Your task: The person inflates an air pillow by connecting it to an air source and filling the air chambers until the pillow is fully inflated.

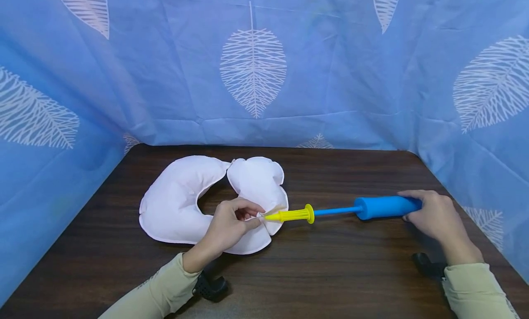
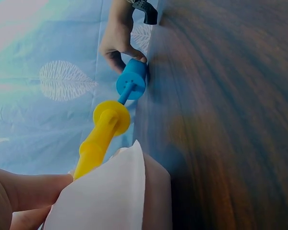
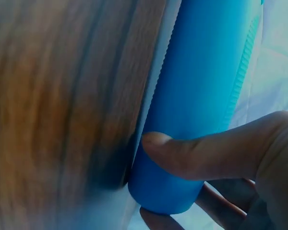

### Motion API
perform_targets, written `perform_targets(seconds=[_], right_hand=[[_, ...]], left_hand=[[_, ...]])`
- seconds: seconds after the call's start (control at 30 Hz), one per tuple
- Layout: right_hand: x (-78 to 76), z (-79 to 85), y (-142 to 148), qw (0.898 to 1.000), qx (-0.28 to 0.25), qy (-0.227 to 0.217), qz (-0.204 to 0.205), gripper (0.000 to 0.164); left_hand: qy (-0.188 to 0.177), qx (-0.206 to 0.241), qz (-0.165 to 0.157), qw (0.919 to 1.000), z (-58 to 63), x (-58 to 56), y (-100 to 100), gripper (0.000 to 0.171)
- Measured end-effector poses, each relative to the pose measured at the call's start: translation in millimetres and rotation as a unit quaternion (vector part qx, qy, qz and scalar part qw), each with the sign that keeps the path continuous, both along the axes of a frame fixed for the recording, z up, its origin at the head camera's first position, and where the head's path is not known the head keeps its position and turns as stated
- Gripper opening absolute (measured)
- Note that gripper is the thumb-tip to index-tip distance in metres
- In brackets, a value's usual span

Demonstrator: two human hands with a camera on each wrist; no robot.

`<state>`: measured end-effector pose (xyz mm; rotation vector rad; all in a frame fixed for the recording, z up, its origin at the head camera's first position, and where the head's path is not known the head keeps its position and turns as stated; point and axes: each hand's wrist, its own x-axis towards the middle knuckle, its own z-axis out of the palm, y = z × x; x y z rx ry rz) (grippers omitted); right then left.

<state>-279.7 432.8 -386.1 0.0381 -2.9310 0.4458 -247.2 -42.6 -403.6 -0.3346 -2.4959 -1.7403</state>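
Observation:
A white inflatable neck pillow (image 1: 173, 209) lies puffed up on the table, its right arm creased and bunched. My left hand (image 1: 231, 225) pinches the pillow's valve, where the tip of the hand pump's yellow nozzle (image 1: 295, 215) meets it; the fingers cover part of that joint. From the nozzle a thin blue rod (image 1: 336, 211) runs right into the blue pump barrel (image 1: 384, 206). My right hand (image 1: 436, 215) grips the far end of this barrel, thumb on the near side, as the right wrist view shows. In the left wrist view, the white pillow (image 2: 105, 196) partly hides the nozzle's tip.
The dark wooden table (image 1: 330, 273) has its back edge along a blue cloth (image 1: 330, 71) with white leaf prints, which also hangs on both sides. Black wrist devices (image 1: 211, 287) sit under both wrists, close over the tabletop.

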Motion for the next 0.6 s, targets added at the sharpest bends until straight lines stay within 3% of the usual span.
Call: perform_targets(seconds=[0.23,0.6], right_hand=[[1.7,-1.2,-7.6,1.000,-0.004,-0.005,0.008,0.053],[4.0,1.8,-58.8,0.995,-0.021,-0.023,0.096,0.053]], left_hand=[[0.001,-0.011,0.005,0.9999,0.0,-1.5,-1.0,0.015],[0.003,0.000,0.002,1.0000,0.0,-1.2,-0.8,0.015]])
